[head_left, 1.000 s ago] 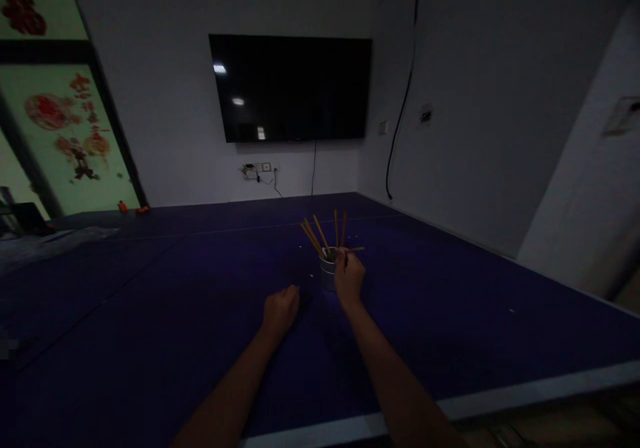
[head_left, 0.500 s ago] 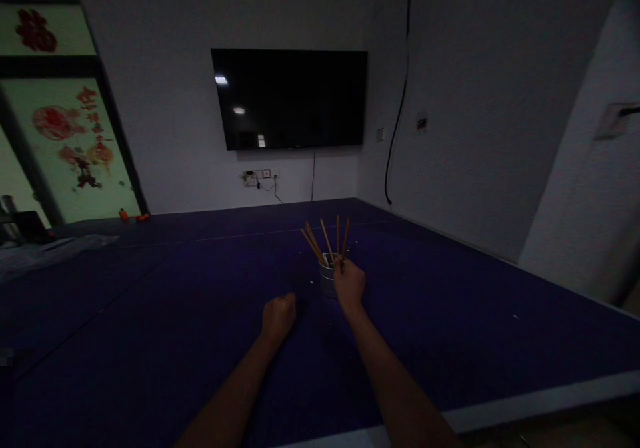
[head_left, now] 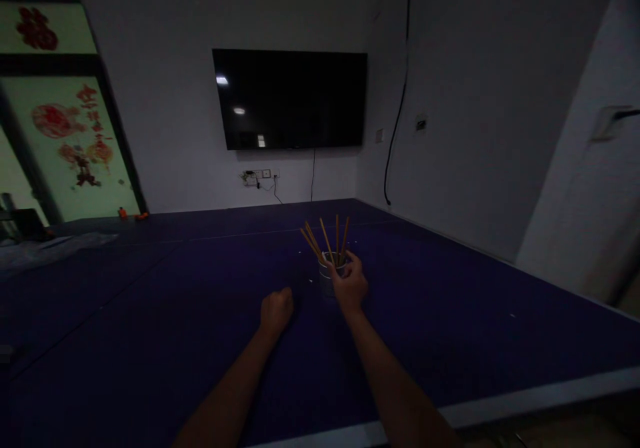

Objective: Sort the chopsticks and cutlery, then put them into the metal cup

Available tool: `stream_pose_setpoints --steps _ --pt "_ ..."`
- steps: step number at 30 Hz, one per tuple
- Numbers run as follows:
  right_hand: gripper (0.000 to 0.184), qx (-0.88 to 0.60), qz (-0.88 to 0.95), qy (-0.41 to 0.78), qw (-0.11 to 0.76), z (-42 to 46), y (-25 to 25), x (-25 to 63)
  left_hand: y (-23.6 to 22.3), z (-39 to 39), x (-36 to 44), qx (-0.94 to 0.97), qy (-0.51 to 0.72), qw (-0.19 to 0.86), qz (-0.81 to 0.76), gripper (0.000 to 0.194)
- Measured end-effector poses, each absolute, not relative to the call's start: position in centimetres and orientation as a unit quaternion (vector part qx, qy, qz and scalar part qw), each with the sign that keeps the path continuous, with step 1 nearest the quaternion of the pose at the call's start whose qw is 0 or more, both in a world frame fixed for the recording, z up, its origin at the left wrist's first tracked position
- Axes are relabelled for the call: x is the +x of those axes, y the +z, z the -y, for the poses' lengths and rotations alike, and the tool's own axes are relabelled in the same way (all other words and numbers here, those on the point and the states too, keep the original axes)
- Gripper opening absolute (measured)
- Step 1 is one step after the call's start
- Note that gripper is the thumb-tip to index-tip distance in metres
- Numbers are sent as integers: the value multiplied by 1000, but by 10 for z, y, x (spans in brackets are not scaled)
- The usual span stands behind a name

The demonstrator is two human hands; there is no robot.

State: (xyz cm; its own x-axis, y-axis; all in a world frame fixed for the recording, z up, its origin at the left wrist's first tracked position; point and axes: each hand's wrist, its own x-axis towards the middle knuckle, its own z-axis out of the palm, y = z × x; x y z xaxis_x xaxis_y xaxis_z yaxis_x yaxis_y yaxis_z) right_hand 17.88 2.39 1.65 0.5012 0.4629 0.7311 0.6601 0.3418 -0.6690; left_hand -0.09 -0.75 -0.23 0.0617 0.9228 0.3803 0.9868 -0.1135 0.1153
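A dark cylindrical cup [head_left: 327, 281] with pale bands stands upright on the blue surface. Several thin wooden sticks [head_left: 327, 240], which look like chopsticks, lean out of it, fanned left and right. My right hand [head_left: 351, 287] is at the cup's right front side, thumb and index finger apart near the rim and the sticks. It is open, and I see no stick held in it; whether it touches the cup is unclear. To the left and nearer me, my left hand [head_left: 277, 311] rests as a closed fist on the surface, with nothing sticking out of it.
The blue surface [head_left: 200, 341] runs back to the wall, with small white scraps on it. A television [head_left: 295, 98] hangs above sockets [head_left: 260, 175]. Clear plastic sheeting [head_left: 60, 248] and orange items [head_left: 123, 213] lie far left. A black cable [head_left: 397, 128] hangs at the right.
My right hand has let go of the stick at the cup's right side; its fingers have spread and dropped slightly. The sticks stay in the cup. My left fist has barely shifted.
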Motion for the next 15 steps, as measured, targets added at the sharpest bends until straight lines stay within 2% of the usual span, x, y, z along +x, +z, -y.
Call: stream_pose_setpoints --steps 5,10,12,15 --pt "103 -534 499 -139 668 -33 -2 180 -3 2 -3 -704 -230 113 662 34" --pt "122 -574 546 -60 608 -56 -18 179 -4 -11 -3 -654 -294 148 681 47" --pt "120 -577 554 -20 600 -62 -22 179 -3 -16 -5 -626 -331 160 688 50" --pt "102 -559 558 15 612 -66 -25 180 1 -22 -8 -594 -395 192 674 55"
